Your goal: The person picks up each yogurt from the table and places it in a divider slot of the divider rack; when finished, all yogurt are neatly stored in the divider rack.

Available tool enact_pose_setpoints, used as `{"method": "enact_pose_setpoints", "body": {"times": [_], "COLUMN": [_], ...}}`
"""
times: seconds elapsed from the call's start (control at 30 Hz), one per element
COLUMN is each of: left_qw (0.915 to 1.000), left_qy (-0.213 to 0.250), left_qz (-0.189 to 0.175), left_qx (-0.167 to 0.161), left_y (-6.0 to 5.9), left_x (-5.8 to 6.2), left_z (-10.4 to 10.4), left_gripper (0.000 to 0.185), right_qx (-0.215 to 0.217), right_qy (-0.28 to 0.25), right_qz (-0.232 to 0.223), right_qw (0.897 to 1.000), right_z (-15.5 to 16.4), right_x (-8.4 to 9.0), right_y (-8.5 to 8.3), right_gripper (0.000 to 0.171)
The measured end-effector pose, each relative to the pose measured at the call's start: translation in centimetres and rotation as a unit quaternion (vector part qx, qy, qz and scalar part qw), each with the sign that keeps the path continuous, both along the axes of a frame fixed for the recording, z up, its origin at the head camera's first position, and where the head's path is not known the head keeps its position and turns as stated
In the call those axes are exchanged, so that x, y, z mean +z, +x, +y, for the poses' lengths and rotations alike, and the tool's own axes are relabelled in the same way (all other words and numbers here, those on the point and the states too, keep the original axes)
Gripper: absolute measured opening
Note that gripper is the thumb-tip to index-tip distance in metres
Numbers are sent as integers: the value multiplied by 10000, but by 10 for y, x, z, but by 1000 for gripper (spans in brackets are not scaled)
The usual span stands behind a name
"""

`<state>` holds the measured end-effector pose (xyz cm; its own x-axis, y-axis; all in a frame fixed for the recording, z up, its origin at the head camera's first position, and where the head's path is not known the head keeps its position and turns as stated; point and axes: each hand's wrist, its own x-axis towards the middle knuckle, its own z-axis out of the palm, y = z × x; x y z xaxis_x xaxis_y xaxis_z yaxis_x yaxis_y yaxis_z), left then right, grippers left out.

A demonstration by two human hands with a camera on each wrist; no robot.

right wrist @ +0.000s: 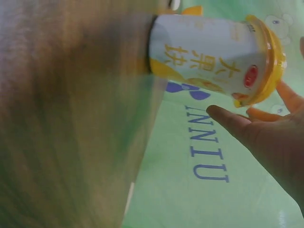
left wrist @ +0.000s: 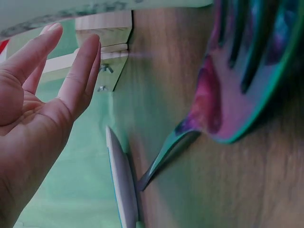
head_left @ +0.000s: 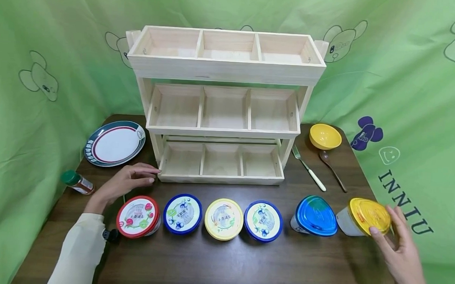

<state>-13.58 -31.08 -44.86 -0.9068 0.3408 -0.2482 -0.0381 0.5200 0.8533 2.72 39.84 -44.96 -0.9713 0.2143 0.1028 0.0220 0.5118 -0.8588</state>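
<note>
Six lidded cups stand in a row along the front of the dark wooden table (head_left: 223, 263). From the left they are a red-lidded cup (head_left: 137, 216), a blue one (head_left: 182, 213), a yellow one (head_left: 223, 219), another blue one (head_left: 263, 221), a blue triangular one (head_left: 315, 215) and a yellow-lidded cup (head_left: 366, 215). My right hand (head_left: 383, 221) is spread beside the yellow-lidded cup (right wrist: 209, 57), fingers straight behind its lid. In the right wrist view the thumb of that hand (right wrist: 251, 107) is clear of the cup. My left hand (head_left: 154, 176) hovers flat with fingers straight, between the red-lidded cup and the rack's lower left corner, holding nothing (left wrist: 66, 61).
A three-tier wooden rack (head_left: 226, 71) with bare compartments stands at the back centre. A plate (head_left: 115, 143) and a green-capped spice bottle (head_left: 77, 182) lie to the left. A yellow bowl (head_left: 324, 136), a fork (head_left: 309, 168) and a spoon (head_left: 332, 164) lie to the right. Green cloth hangs all around.
</note>
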Motion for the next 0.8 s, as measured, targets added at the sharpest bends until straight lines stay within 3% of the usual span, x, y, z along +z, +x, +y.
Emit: {"method": "enact_pose_setpoints", "body": {"times": [0.3, 0.4, 0.57, 0.8], "left_qw": [9997, 9996, 9999, 9996], "left_qy": [22, 78, 119, 151], "left_qz": [225, 235, 123, -51], "left_qx": [-137, -152, -5, 237], "left_y": [-5, -7, -10, -10], "left_x": [-11, -15, -19, -21], "left_z": [5, 5, 7, 11], "left_gripper": [40, 37, 36, 37], "right_qx": [-367, -295, -189, -160], "right_qy": [-1, -538, -1523, -1597], "right_qz": [-451, -283, 276, 515], "right_qw": [9983, 9977, 9878, 9857], "right_z": [-2, -1, -5, -11], "right_x": [-9, -14, -21, -23], "right_y": [-2, -3, -8, -13], "right_gripper": [70, 71, 69, 67]}}
